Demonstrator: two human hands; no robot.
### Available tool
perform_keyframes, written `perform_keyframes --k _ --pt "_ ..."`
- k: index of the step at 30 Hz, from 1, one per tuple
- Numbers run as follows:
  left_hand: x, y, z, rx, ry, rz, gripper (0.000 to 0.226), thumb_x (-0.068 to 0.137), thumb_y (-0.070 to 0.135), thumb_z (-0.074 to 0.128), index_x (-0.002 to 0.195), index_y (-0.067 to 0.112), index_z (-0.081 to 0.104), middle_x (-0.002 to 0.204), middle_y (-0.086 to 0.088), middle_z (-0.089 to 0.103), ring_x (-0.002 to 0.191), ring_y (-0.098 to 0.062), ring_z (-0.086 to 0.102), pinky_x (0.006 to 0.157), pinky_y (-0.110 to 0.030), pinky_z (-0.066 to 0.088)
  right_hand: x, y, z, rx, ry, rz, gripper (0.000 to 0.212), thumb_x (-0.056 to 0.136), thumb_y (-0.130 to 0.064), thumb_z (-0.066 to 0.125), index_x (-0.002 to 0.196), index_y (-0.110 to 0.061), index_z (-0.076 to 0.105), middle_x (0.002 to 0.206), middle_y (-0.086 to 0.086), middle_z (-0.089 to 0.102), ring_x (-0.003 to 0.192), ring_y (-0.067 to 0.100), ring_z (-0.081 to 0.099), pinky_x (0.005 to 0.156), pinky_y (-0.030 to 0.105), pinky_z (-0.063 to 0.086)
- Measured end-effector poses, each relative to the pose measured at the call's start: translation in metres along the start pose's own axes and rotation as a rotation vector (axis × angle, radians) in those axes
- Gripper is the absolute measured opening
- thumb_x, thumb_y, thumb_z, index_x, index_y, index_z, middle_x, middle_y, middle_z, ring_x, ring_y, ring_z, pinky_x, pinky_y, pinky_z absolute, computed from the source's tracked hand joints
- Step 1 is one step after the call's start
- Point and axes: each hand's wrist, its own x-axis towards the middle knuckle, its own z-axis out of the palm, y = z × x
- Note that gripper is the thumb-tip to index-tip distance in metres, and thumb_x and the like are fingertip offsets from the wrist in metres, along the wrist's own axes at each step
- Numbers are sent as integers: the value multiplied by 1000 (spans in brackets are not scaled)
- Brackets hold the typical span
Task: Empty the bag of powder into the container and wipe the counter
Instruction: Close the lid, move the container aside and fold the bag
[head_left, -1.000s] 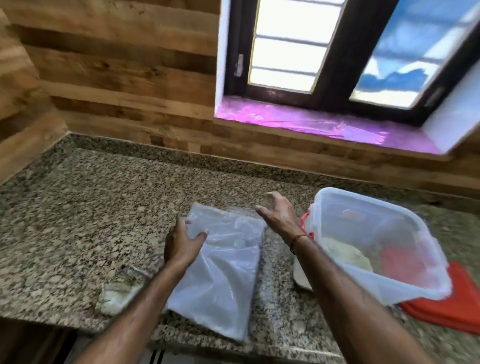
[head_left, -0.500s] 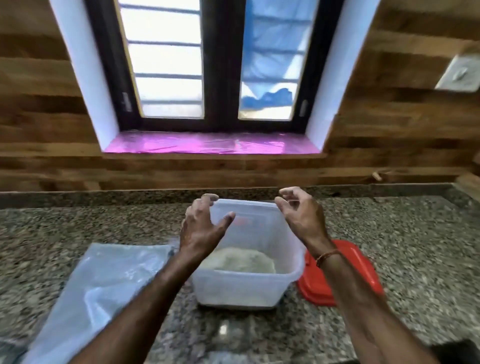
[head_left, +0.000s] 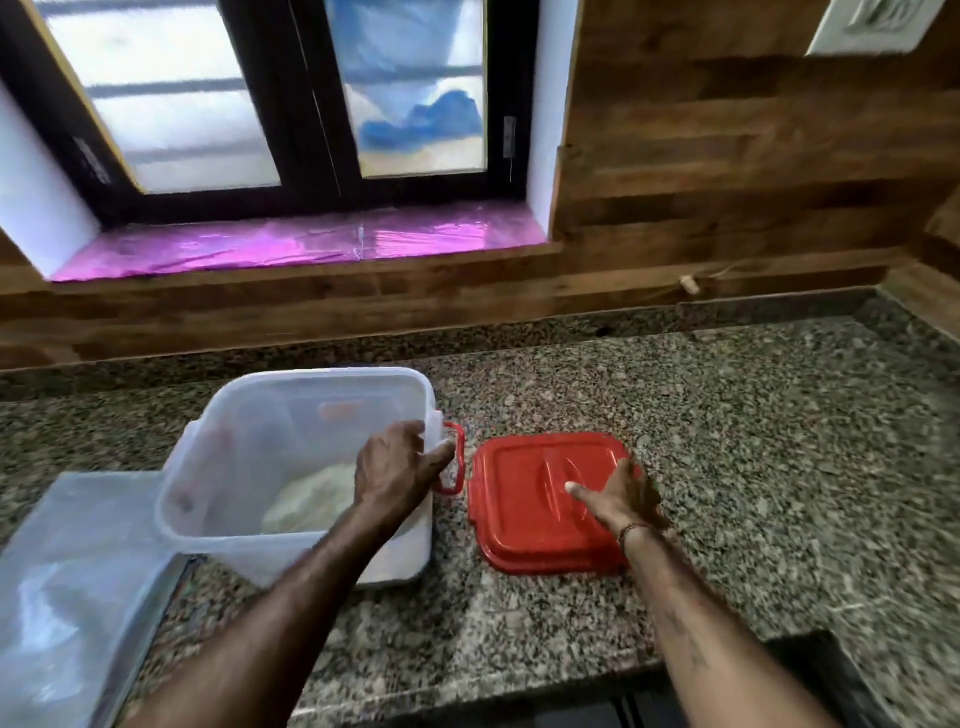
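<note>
1. Daylight enters through the dark-framed frosted-glass window ahead of me, its panes washed out.
2. The glossy pink plastic-covered sill glares.
3. Light glows through the translucent white plastic container; a soft shadow lies beneath it on the speckled grey granite counter.
4. My right hand is motion-blurred; the frame edges smear and bend.

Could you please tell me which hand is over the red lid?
The right hand, spread over the red lid; the left hand grips the container's rim.

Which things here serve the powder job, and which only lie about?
Job: clear container, powder inside it, plastic bag, red lid, granite counter, left hand gripping the container's rim, right hand on the lid.
Idle: pink sill liner, switch plate.
</note>
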Motion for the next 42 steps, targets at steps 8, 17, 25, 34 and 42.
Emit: perform_keyframes --k 8,17,25,34,42 --pt "12 22 18 -41 90 -76 35 88 45 69 93 10 74 90 -11 77 95 -36 70 67 -33 39 21 8 38 113 -62 39 121 66 -54 89 159 -24 17 158 18 29 143 40 32 113 57 36" --pt "12 21 19 -74 97 -99 31 88 43 70 74 16 63 65 1 60 81 -33 67 62 -31 30 28 19 33 368 -66 116 95 64 -47 93 136 -20 36 127 15 46 92 26 51 70 39 51" --pt "18 10 30 -66 116 -127 47 86 52 68 98 7 73 89 -9 75 90 -32 69 64 -29 33 26 36 0 1044 -216 137 57 78 -14 86 122 -14 50 109 14 69 83 31 74 63 41 62" --pt "20 -2 4 -399 9 -147 78 84 69 64 145 22 54 132 -6 67 110 -21 66 95 -40 55 3 11 -123 1383 180 -56 58 74 -23 88 123 -24 57 115 3 68 95 23 71 73 43 61" --pt "32 -21 -80 -841 124 -35 88 82 79 57 147 21 48 141 -9 62 130 -24 59 109 -43 47 -68 -100 -129 1418 -185 -297 65 80 -18 84 138 -16 56 119 12 72 97 29 74 65 43 65"
